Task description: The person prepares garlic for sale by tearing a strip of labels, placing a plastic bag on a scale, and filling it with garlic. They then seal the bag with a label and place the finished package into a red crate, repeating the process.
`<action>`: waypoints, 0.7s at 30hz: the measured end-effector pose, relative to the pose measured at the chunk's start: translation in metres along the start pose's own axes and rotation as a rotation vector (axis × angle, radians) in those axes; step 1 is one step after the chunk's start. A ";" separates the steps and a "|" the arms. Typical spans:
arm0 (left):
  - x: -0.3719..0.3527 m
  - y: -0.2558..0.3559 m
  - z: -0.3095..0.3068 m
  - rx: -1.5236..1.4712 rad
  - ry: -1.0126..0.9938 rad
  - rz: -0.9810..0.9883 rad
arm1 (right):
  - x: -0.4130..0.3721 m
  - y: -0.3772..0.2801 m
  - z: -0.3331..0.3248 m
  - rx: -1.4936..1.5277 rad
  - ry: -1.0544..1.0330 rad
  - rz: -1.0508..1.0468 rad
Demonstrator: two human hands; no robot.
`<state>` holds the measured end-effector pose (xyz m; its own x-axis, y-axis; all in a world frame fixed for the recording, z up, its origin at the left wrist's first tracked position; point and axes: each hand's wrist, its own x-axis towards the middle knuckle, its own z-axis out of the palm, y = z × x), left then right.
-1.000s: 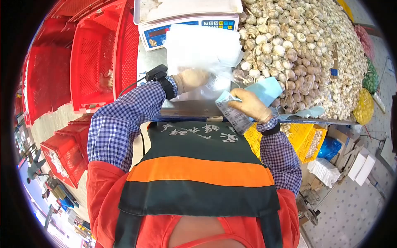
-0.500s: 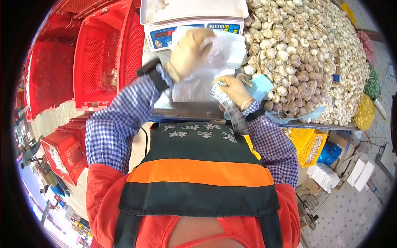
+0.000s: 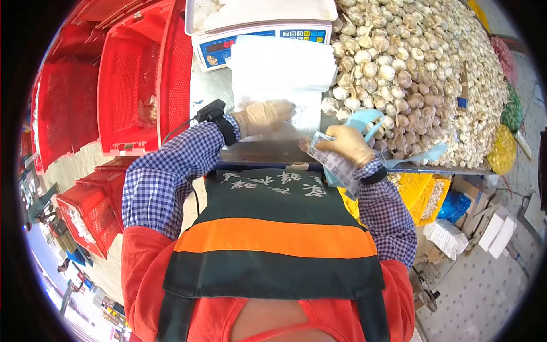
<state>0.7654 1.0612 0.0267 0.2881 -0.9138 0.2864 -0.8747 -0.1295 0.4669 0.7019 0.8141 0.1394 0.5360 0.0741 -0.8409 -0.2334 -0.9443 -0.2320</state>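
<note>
My left hand (image 3: 265, 117), in a pale glove, lies over the lower part of the stacked white plastic bags (image 3: 282, 65) on the metal table; its fingers are blurred. My right hand (image 3: 348, 144), also gloved, is closed on a strip of printed labels (image 3: 335, 162) that hangs toward the apron. A light blue piece of plastic (image 3: 364, 119) is beside and behind this hand. The scale (image 3: 219, 48) with its red display stands beyond the bags. A large heap of garlic (image 3: 399, 74) lies to the right of the bags.
Red crates (image 3: 134, 80) stand at the left, with more red crates (image 3: 91, 211) lower down. Yellow crates (image 3: 424, 196) and a blue bag (image 3: 454, 209) are under the table's right side. Net bags, one yellow (image 3: 502, 151), lie at the heap's far right.
My left hand has moved down from the top of the bags to their lower part. My right hand has shifted right and slightly down with the label strip. The upper bag now lies flatter.
</note>
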 end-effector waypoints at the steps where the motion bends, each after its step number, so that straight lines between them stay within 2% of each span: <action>1: 0.003 0.001 0.000 -0.008 0.001 0.005 | -0.001 0.008 0.004 0.088 0.050 -0.175; 2: 0.006 0.002 -0.002 -0.035 -0.116 -0.130 | 0.000 0.013 0.009 0.174 0.102 -0.353; 3: 0.007 0.001 -0.003 -0.060 -0.234 -0.268 | 0.006 0.015 0.016 0.175 0.102 -0.353; 4: 0.012 -0.003 0.002 0.186 -0.373 -0.202 | 0.015 0.014 0.023 0.282 0.169 -0.437; 5: 0.016 -0.014 0.003 0.189 -0.374 -0.204 | 0.021 0.010 0.027 0.388 0.237 -0.522; 6: 0.024 -0.023 -0.005 -0.082 -0.409 -0.249 | 0.020 0.001 0.028 0.605 0.231 -0.577; 7: 0.029 -0.028 -0.015 -0.354 -0.439 -0.292 | 0.019 -0.001 0.025 0.604 0.231 -0.579; 8: 0.028 -0.030 -0.026 -0.473 -0.352 -0.452 | 0.019 -0.003 0.024 0.684 0.166 -0.543; 9: 0.029 -0.039 -0.035 -0.503 -0.327 -0.530 | 0.021 -0.004 0.022 0.762 0.099 -0.507; 10: 0.031 -0.053 -0.046 -0.559 -0.323 -0.565 | 0.026 -0.004 0.021 0.689 0.101 -0.408; 11: 0.033 -0.064 -0.056 -0.614 -0.317 -0.598 | 0.027 -0.005 0.021 0.686 0.100 -0.411; 13: 0.050 -0.063 -0.097 -0.377 -0.271 -0.864 | 0.031 -0.006 0.021 0.745 0.189 -0.343; 15: 0.047 -0.077 -0.103 -0.080 0.206 -0.803 | 0.046 -0.005 0.028 0.714 0.232 -0.423; 17: 0.063 -0.045 -0.130 0.187 0.699 -0.628 | 0.040 -0.026 0.016 0.861 0.205 -0.323; 18: 0.068 -0.029 -0.133 0.308 0.834 -0.459 | 0.050 -0.029 0.018 0.865 0.205 -0.324; 19: 0.064 -0.006 -0.122 0.223 0.748 -0.477 | 0.067 -0.029 0.022 0.689 0.244 -0.273; 20: 0.054 0.002 -0.098 -0.194 0.661 -0.426 | 0.081 -0.028 0.027 0.512 0.281 -0.222; 21: 0.046 0.011 -0.073 -0.339 0.556 -0.306 | 0.091 -0.027 0.032 0.516 0.283 -0.225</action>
<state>0.7976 1.0461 0.1064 0.7357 -0.5126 0.4427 -0.5800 -0.1393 0.8026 0.7313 0.8564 0.0532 0.7952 0.0982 -0.5983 -0.4134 -0.6340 -0.6536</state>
